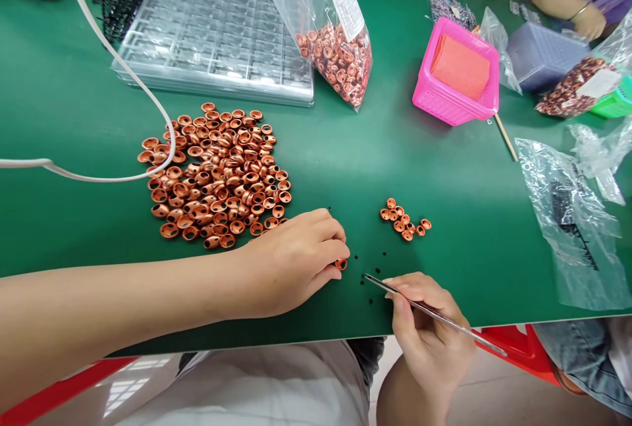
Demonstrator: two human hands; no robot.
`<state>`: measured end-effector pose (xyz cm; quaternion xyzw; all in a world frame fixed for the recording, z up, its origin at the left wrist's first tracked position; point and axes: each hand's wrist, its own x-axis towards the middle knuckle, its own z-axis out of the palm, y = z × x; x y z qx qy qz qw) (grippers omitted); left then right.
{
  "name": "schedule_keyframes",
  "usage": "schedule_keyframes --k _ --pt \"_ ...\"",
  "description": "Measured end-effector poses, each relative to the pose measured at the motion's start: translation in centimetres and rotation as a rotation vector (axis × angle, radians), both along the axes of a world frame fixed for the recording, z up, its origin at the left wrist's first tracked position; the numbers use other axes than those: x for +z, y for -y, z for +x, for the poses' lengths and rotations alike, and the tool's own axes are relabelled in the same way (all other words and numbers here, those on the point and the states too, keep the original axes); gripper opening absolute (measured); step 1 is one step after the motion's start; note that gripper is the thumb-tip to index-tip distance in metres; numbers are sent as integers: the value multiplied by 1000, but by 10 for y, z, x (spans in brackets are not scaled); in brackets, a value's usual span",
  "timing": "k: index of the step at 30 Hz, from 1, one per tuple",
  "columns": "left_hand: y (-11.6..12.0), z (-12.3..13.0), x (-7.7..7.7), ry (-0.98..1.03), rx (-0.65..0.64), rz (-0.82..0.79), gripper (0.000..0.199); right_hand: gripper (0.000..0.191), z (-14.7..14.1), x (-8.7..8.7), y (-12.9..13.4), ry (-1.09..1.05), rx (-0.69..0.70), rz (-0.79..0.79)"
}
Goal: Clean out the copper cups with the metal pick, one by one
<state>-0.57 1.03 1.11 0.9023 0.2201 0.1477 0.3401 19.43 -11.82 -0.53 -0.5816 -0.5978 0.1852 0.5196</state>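
My left hand (306,255) pinches a small copper-coloured ring-like part (340,264) between thumb and fingers, just above the green table. A pair of metal tweezers (434,314) is held in my right hand (432,330), its tip pointing left. Several tiny black pieces (378,270) are scattered around the tweezer tip; whether one is gripped I cannot tell. Left of my left hand spreads a big pile of copper-coloured parts (222,176), hollow with dark holes. A smaller cluster of them (402,218) lies beyond my right hand.
Stacked clear plastic trays (212,24) and a bag of copper parts (340,60) stand at the back. A pink basket (424,93) sits right of them, a plastic bag (573,228) nearer me. A white cable (123,70) crosses the left. Another person's hand (590,21) is far right.
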Motion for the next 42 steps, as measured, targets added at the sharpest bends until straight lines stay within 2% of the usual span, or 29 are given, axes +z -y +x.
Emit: schedule_keyframes --k 11,17,23,27,31,42 --pt "-1 0 0 -23 -1 -36 11 34 3 -6 3 15 29 7" --pt "-5 1 2 -20 -19 -57 10 35 3 -9 2 -21 -6 77" --pt "-4 2 1 40 -11 -22 12 28 -8 -9 6 -100 -149 208" --pt "0 5 2 119 21 -52 14 25 -18 -11 6 -165 -170 268" --pt "5 9 2 110 28 -63 14 23 -22 -13 4 -217 -206 284" --pt "11 15 -3 189 -34 -79 13 42 -19 -14 9 -108 -29 192"
